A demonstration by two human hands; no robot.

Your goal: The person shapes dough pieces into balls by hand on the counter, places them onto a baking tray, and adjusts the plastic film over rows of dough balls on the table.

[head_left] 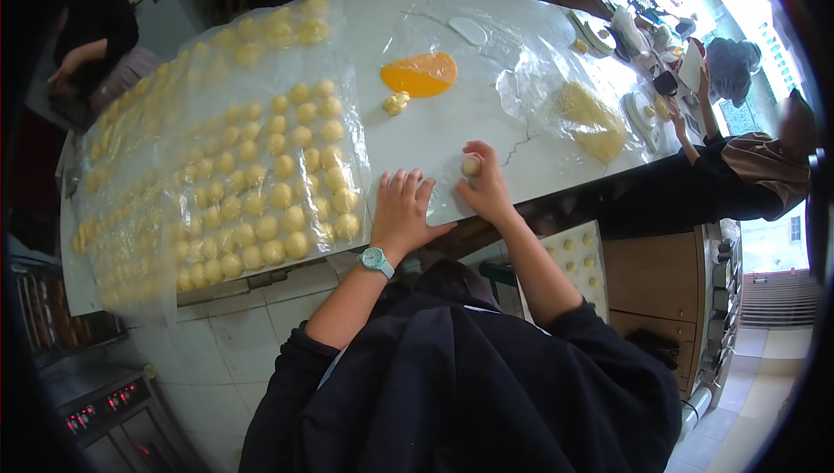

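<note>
My right hand [488, 191] is curled around a small pale dough ball [471, 165] at the table's near edge. Beside it, my left hand [402, 215] lies palm down with its fingers spread, holding nothing; a light green watch is on that wrist. To its left, rows of round dough balls [282, 166] rest on the table, partly under clear plastic sheeting [139, 256]. Farther off, beyond both hands, lie a few small dough lumps [396, 104] and a flat, rounded orange piece [420, 75] that looks like a dough scraper.
Clear plastic covers a yellow crumbly heap [592, 119] on the white table [452, 138]. Scales [643, 117] stand toward the right end, where a person in dark clothes [738, 173] works. A tray of small dough pieces [573, 256] is below the near edge. Other people stand around the table.
</note>
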